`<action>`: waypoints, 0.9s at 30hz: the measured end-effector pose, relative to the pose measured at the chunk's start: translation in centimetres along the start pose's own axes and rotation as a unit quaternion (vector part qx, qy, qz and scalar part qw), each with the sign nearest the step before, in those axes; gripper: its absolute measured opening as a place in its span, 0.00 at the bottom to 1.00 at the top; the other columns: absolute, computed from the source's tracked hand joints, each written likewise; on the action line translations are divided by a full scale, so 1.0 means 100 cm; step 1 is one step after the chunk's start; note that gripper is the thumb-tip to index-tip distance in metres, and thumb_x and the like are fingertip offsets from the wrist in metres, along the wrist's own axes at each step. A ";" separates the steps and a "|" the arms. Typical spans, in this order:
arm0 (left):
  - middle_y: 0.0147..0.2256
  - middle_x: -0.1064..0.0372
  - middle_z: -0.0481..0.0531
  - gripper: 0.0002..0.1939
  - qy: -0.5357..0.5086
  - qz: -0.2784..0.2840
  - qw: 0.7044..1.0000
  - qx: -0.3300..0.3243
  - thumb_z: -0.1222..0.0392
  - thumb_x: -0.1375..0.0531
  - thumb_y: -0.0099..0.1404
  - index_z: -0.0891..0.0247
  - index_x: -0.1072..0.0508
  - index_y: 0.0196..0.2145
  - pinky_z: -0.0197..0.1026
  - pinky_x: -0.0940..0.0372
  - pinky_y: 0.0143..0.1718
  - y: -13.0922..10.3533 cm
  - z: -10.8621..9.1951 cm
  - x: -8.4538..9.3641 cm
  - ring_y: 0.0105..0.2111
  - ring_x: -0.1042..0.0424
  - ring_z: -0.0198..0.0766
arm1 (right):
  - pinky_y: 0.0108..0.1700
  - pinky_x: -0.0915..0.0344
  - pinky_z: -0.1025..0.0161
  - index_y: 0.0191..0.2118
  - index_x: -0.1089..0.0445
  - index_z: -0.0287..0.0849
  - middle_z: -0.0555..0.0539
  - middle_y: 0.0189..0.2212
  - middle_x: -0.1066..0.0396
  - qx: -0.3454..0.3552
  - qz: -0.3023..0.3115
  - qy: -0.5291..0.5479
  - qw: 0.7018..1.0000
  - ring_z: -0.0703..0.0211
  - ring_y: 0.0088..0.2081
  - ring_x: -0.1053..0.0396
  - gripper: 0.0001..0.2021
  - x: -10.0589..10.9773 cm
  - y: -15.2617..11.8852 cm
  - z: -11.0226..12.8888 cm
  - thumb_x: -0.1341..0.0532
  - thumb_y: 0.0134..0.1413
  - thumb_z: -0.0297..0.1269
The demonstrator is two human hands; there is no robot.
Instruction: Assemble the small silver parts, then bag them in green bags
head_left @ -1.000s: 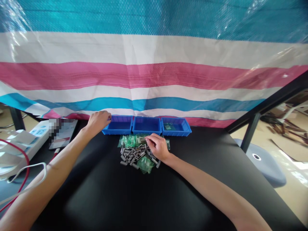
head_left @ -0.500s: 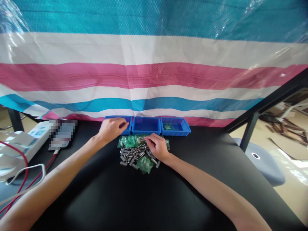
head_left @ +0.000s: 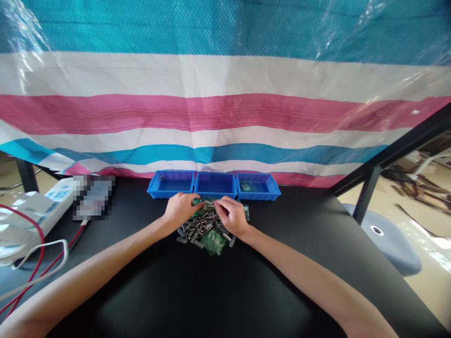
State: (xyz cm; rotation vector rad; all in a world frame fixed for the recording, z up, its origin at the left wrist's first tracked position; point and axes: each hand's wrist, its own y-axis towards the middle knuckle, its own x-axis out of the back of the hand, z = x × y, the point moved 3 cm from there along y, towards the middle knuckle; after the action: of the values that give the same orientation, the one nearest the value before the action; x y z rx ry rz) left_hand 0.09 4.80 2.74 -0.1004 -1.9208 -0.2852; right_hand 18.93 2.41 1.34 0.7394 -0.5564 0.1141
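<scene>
My left hand [head_left: 182, 208] is at the left side of a pile of small metal and grey parts [head_left: 200, 226], its fingers curled near green packets. My right hand [head_left: 232, 215] is over the pile's right side, thumb and fingers pinched on something too small to make out. The two hands' fingertips nearly meet. A green plastic packet [head_left: 213, 241] lies at the front of the pile. Behind stand three blue bins: the left bin [head_left: 171, 193] holds a tiny item, the middle bin [head_left: 215, 191] is beside it, and the right bin [head_left: 258, 193] holds small green packets.
At the left are a white power strip [head_left: 52, 199], red and white cables [head_left: 65, 253] and a blurred-out device [head_left: 92, 199]. A striped sheet [head_left: 225, 112] hangs behind the black table [head_left: 197, 291]. A grey stool [head_left: 394, 244] stands beyond the table's right edge.
My left hand has moved right and down from the left bin to the pile, uncovering that bin. My right hand has stayed nearly in place.
</scene>
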 end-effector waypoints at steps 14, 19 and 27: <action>0.19 0.40 0.43 0.11 -0.306 -0.131 0.938 -0.095 0.52 0.40 0.63 0.63 0.26 0.34 0.33 0.44 0.24 -0.015 -0.016 0.008 0.19 0.44 0.29 | 0.33 0.33 0.60 0.59 0.42 0.44 0.41 0.43 0.36 -0.022 -0.103 0.012 0.994 0.60 0.31 0.38 0.22 0.012 -0.002 0.002 0.43 0.59 0.35; 0.21 0.36 0.45 0.10 -0.360 -0.112 0.921 -0.098 0.53 0.40 0.63 0.63 0.27 0.35 0.32 0.41 0.24 -0.021 -0.014 0.003 0.20 0.39 0.29 | 0.37 0.32 0.59 0.45 0.32 0.44 0.43 0.38 0.32 0.007 -0.040 0.025 0.999 0.57 0.35 0.33 0.08 0.007 0.002 0.003 0.43 0.61 0.36; 0.23 0.37 0.45 0.11 -0.324 -0.116 0.932 -0.114 0.52 0.38 0.62 0.63 0.26 0.34 0.33 0.42 0.26 -0.017 -0.008 -0.005 0.22 0.40 0.30 | 0.40 0.32 0.60 0.39 0.31 0.42 0.45 0.33 0.31 0.021 -0.040 0.015 0.999 0.57 0.36 0.31 0.05 0.003 0.002 -0.001 0.44 0.63 0.35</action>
State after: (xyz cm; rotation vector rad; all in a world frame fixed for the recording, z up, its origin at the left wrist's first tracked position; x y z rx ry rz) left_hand 0.67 3.00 2.31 -0.1326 -2.5534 -0.7055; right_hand 19.20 2.53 1.58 0.7989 -0.4963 0.0621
